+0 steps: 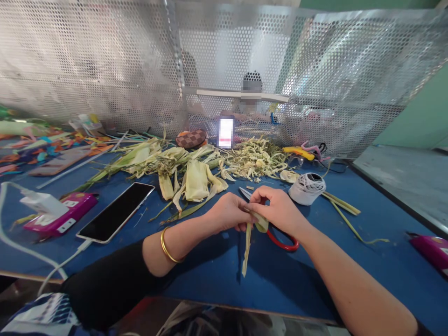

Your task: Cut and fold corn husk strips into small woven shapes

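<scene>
My left hand (231,212) and my right hand (275,207) meet over the blue table, both pinched on a strip of pale corn husk (247,252). One end of the strip dangles below my fingers, and a wider folded part shows beside my right palm. Where exactly the fingertips press is partly hidden. Under my right hand lie red-handled scissors (285,243), their blades pointing away to the left. Past the hands sits a heap of dried corn husks (197,181). A spool of white thread (307,189) stands just beyond my right hand.
Left of my arm are a black-screened phone (117,212) on a charging cable and a magenta power strip (63,214). Shredded husk (257,158) is piled before a perforated metal screen (231,42). Husk stalks (341,204) and another magenta strip (431,252) lie to the right.
</scene>
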The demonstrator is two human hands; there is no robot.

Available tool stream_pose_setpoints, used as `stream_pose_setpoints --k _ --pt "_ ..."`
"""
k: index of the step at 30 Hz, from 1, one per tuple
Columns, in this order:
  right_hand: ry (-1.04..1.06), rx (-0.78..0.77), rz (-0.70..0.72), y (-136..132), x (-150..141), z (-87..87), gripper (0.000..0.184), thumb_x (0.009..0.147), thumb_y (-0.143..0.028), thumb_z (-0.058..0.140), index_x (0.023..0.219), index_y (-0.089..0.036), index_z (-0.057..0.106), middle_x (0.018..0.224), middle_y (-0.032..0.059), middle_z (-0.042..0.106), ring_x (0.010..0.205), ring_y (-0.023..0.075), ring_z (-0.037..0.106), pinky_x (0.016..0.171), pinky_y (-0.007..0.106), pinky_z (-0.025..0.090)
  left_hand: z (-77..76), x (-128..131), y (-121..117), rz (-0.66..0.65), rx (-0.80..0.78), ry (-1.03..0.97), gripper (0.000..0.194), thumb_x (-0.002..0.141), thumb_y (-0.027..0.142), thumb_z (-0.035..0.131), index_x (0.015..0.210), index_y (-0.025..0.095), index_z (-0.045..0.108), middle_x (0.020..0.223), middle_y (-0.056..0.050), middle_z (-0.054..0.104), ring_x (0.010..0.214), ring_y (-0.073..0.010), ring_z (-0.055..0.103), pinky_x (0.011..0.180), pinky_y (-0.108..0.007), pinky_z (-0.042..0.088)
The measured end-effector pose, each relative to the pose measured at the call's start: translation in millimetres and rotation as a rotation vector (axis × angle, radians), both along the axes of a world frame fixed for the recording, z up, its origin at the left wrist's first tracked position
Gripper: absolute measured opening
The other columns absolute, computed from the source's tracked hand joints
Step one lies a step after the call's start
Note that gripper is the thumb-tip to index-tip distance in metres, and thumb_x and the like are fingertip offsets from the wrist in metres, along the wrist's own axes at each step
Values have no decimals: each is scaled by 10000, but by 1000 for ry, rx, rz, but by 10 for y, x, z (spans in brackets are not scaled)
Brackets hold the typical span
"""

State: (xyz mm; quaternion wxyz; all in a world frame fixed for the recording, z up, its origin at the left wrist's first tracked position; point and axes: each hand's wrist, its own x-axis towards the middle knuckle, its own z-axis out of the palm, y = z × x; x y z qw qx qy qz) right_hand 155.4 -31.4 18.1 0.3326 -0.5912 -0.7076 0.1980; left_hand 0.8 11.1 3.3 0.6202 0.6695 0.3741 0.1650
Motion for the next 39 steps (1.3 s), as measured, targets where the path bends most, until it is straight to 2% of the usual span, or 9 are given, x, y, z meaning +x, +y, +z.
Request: stream_pose_setpoints --k 3,7,11,15,18,22,31,36,39 --pt "56 -37 29 8 12 8 158 760 -297 589 639 -195 580 644 -7 574 600 137 501 570 272 387 7 -11 -2 -48 -8 3 64 647 180 703 598 144 685 491 33 593 444 -70 534 507 -196 467" --pt "261 7 -72 17 6 -9 220 804 -359 539 659 -194 544 584 -29 525 540 113 455 533 253 360 36 -31 -9 -155 -7 20 95 631 232 730 618 141 708 514 24 609 460 -72 538 511 -191 460" --pt "530 -116 -78 3 -35 -11 261 834 -417 515 696 -196 527 530 -44 538 394 79 397 432 235 323 30 -39 -18 -255 -1 20 114 630 257 733 660 146 730 551 15 634 482 -76 543 523 -194 461" --pt "792 -143 -111 2 -56 0 260 783 -422 594 692 -186 534 595 -13 624 389 78 487 422 221 361 24 -43 -33 -303 1 31 149 614 284 755 631 142 715 534 15 621 472 -79 535 516 -200 451" --pt "964 -56 -132 18 -52 -2 248 755 -403 638 690 -188 536 648 -8 651 461 89 568 491 222 429 42 -53 -29 -313 9 43 175 607 303 766 627 138 710 528 14 613 461 -76 522 503 -197 434" --pt "997 54 -128 41 -35 -18 190 788 -355 612 720 -199 528 729 1 679 545 106 618 591 255 485 65 -72 -8 -322 54 30 204 648 340 748 629 140 711 481 20 571 457 -75 502 497 -193 411" --pt "821 132 -78 80 -3 -81 194 848 -397 549 787 -219 503 912 39 684 794 184 676 789 366 508 86 -44 -44 -137 -10 -56 294 654 423 751 568 155 666 519 14 591 463 -82 515 520 -218 437" --pt "594 354 -426 113 202 -33 281 776 -480 642 831 -209 596 614 -28 550 563 132 529 550 269 420 145 -49 -19 83 -40 -179 188 701 320 722 633 147 698 522 8 597 468 -77 523 526 -217 439" --pt "735 112 -401 116 217 -17 421 723 -591 652 676 -177 594 532 -40 477 432 82 393 425 240 295 157 -64 8 146 -51 -239 177 710 317 713 670 144 707 555 1 623 479 -76 531 524 -214 443"
